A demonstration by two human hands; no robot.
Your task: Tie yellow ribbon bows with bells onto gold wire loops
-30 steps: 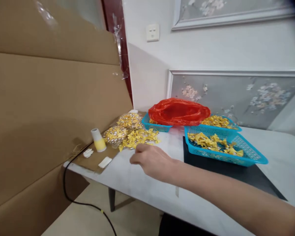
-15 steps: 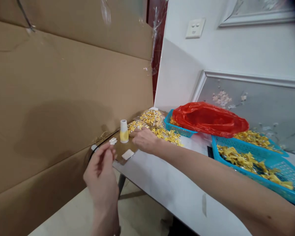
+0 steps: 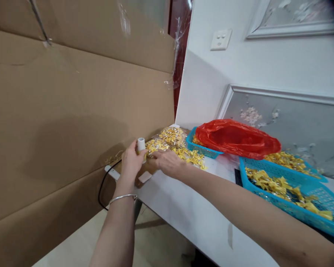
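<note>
My left hand [image 3: 133,160] is closed around a small white cone with a yellow band [image 3: 141,144], which stands upright near the cardboard. Part of the cone is hidden by the fingers. My right hand [image 3: 168,162] lies beside it, palm down, with its fingers reaching out at the edge of a heap of yellow ribbon bows [image 3: 193,157]. I see nothing held in it, though its underside is hidden. Just below and between the hands is a small white rectangular piece [image 3: 145,176]. Behind my fingers, more yellow bows fill clear plastic bags [image 3: 172,135].
A tall cardboard sheet [image 3: 58,104] closes off the left. To the right stand blue baskets [image 3: 289,200] of yellow bows, and a red plastic bag [image 3: 236,139] covers another. A white power strip [image 3: 113,172] with a black cable lies by the table's [image 3: 183,200] left end.
My left hand has moved forward and right and taken hold of the cone. The white bits near its fingertips no longer show. My right hand has shifted slightly right.
</note>
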